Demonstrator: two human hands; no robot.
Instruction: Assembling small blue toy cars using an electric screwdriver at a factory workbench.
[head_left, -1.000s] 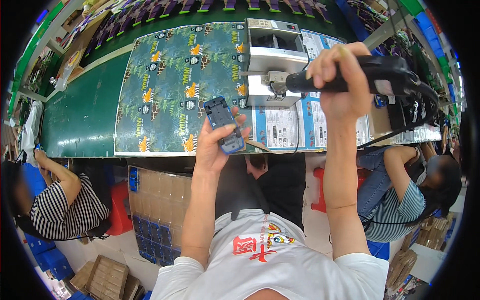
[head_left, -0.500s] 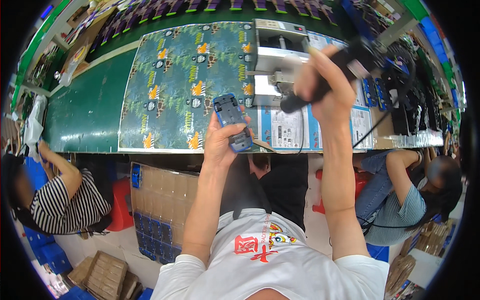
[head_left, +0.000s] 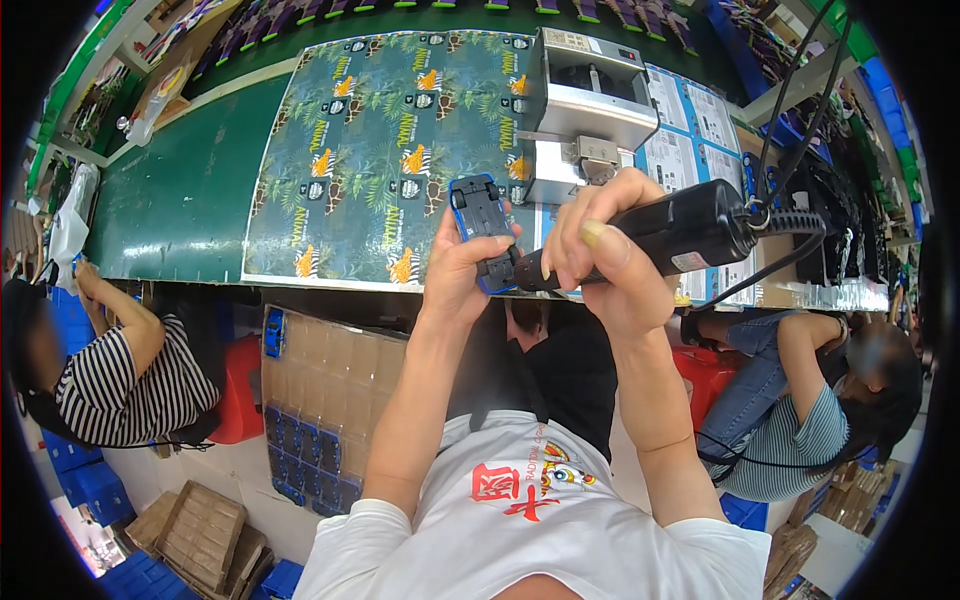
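A blue toy car (head_left: 482, 215) lies underside up in my left hand (head_left: 460, 265), the thumb pressed across its black base. My right hand (head_left: 615, 240) is wrapped round a black electric screwdriver (head_left: 680, 228) with a coiled cord at its back end. The screwdriver's front end meets or nearly meets the lower end of the car; the tip itself is hidden, so I cannot tell whether it touches. Just beyond my right hand stands a silver metal machine (head_left: 590, 85), box-shaped, with a dark opening on top.
Printed sheets with animals (head_left: 380, 150) cover part of the green bench (head_left: 180, 210). A divided carton (head_left: 330, 350) with several blue cars stands below the bench on the left. Seated people (head_left: 130, 370) work on both sides. Cords hang at the right.
My right hand has brought the electric screwdriver down and left, from beside the machine to the car. My left hand still holds the car, shifted slightly right in view.
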